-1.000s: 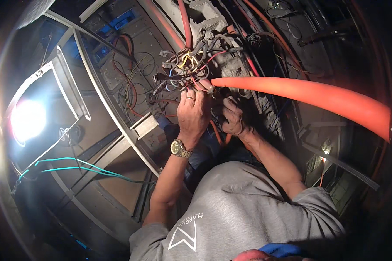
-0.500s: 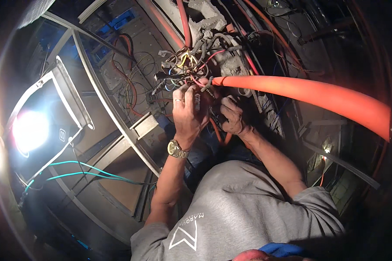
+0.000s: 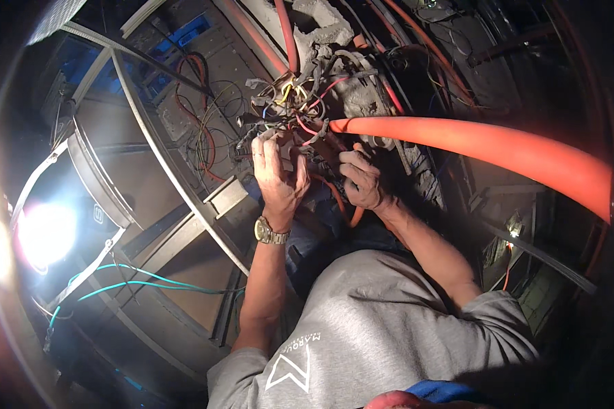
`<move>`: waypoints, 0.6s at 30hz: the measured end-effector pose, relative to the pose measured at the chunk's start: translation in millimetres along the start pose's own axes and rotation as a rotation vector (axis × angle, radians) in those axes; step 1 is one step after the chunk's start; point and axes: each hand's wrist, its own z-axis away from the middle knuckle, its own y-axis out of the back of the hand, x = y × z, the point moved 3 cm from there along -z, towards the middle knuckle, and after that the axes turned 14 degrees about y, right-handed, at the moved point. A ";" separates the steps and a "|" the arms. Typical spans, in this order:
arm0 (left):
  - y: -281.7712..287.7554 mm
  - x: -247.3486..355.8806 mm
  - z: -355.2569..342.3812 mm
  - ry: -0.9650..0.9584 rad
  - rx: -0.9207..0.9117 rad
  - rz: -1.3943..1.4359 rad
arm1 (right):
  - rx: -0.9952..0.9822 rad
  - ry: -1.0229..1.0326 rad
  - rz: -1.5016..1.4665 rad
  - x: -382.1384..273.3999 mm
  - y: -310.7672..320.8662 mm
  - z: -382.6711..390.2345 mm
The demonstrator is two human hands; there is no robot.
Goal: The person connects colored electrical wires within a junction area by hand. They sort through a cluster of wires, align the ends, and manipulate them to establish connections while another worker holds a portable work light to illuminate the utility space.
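A tangle of wires [image 3: 300, 95], mostly dark with yellow, red and blue strands, bunches against rough broken masonry. At its lower edge is my left hand [image 3: 278, 178], a wristwatch [image 3: 271, 232] on that wrist. The fingers are bent among dark wire ends; what lies between them is too small to tell. Just to the right, my right hand [image 3: 363, 183] is closed with curled fingers. A small orange tip [image 3: 357, 146] shows above its knuckles, but what it grips is mostly hidden. A thick orange conduit [image 3: 471, 140] runs from the tangle to the right.
A bright work lamp [image 3: 51, 232] glares at the left beside a curved metal frame [image 3: 157, 150]. Teal cable [image 3: 150, 283] crosses below it. Reddish conduits [image 3: 288, 41] rise behind the wires. More loose wires [image 3: 208, 129] hang at the left, and a metal rail [image 3: 546, 255] slants at the lower right.
My left hand has shifted left and its thumb has moved farther from the fingers. My right hand has moved slightly left. The lamp has swung a little and some wires have shifted.
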 end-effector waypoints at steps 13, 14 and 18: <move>-5.7 -15.7 5.5 0.413 -0.008 0.383 | 0.007 -0.041 -0.021 -0.1 -2.0 0.9; -5.3 -16.8 5.8 0.414 -0.007 0.381 | 0.007 -0.041 -0.024 -0.7 -1.7 -0.5; -5.0 -20.6 5.7 0.474 -0.016 0.432 | 0.001 -0.013 0.042 -4.8 3.7 -7.6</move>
